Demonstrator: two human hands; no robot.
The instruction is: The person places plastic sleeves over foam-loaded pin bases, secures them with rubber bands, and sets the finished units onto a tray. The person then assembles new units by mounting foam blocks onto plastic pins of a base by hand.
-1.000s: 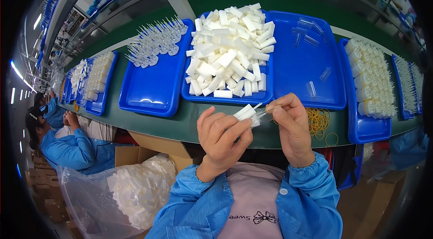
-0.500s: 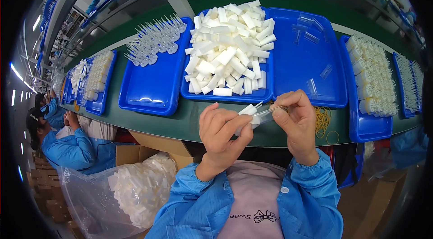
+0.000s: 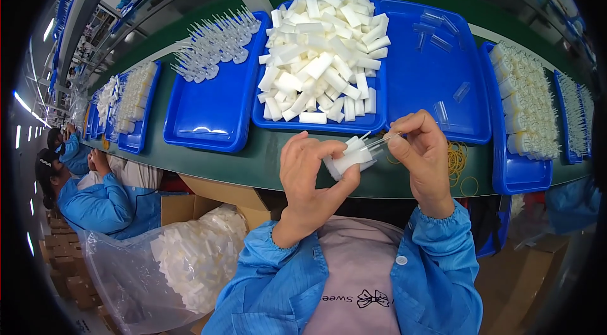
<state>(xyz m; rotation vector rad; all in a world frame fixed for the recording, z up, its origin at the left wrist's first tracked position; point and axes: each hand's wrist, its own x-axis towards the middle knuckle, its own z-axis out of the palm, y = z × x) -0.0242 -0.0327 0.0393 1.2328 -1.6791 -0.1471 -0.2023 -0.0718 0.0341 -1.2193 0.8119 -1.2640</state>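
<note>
Just below the heaped blue tray point(image 3: 373, 125) of white foam blocks, two hands meet. The left hand point(image 3: 310, 174) curls its fingers around a small bundle of white foam pieces point(image 3: 349, 157); their count is hidden. The right hand point(image 3: 425, 157) pinches one clear plastic tube point(image 3: 378, 144), hard to make out. Right of that tray, yellow rubber bands point(image 3: 456, 158) lie loose.

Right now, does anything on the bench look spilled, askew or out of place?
Mostly tidy. The one loose spot: yellow rubber bands lie scattered on the green bench beside the right hand, outside any blue tray. The white blocks are heaped but stay inside their tray.
</note>
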